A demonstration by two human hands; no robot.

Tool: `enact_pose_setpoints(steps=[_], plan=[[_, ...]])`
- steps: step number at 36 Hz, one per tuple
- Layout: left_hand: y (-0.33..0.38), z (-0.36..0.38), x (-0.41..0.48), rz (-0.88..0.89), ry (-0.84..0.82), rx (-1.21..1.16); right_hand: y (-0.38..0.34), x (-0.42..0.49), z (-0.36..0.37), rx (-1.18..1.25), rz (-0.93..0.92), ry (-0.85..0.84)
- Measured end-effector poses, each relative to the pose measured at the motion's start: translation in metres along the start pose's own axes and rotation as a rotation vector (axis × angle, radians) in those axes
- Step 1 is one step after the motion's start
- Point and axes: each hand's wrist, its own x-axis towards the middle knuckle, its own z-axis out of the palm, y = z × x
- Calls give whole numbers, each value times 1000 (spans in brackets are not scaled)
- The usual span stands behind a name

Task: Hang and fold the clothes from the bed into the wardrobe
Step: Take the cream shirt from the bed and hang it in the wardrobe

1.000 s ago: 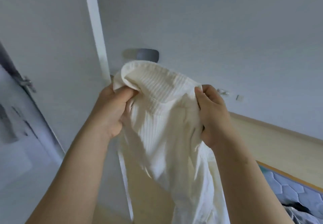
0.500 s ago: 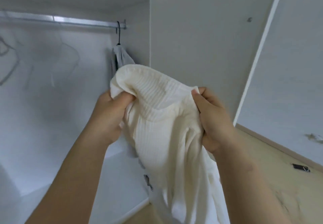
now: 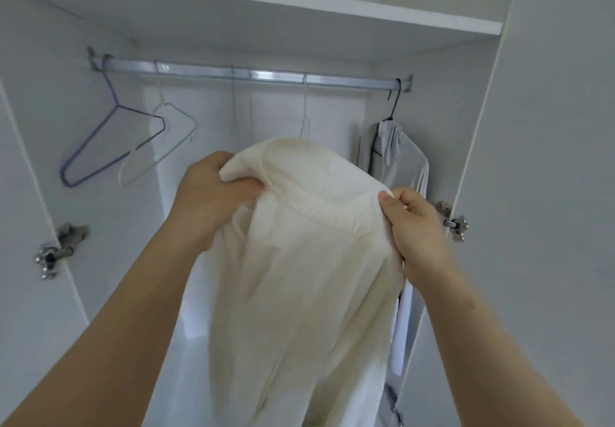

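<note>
Soft even light, slight blur, wide-angle edges.

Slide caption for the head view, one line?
Left hand and right hand hold a cream garment before the wardrobe rail with empty hangers and a grey shirt.

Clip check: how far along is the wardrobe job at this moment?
Done: one pale grey garment hangs on a black hanger at the right end of the metal rail. In hand: the left hand and right hand both grip the top edge of a cream ribbed garment, on no hanger yet. Left: hanging it, perhaps on the empty purple wire hanger or white wire hanger. The bed is out of view.
</note>
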Motion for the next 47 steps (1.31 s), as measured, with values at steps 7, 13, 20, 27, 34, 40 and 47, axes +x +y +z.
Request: enact_pose_setpoints(steps=[7, 13, 20, 27, 34, 40, 47], plan=[[-24, -33, 26, 159, 49, 505, -4, 36, 29, -328, -191, 31], [-42, -40, 42, 345, 13, 876, -12, 83, 37, -587, -375, 51], [-47, -29, 78, 16, -110, 191, 10, 141, 51, -523, -286, -192], [-68, 12, 112, -440, 20, -492, 46, 188, 51, -437, -186, -371], [-72, 74, 127, -525, 92, -698, 65, 228, 69, -307, -102, -426], [-75, 85, 136, -551, 95, -694, 82, 234, 121, -74, 28, -428], [-87, 77, 152, -559, 82, -680, 85, 242, 165, 208, 455, -521]])
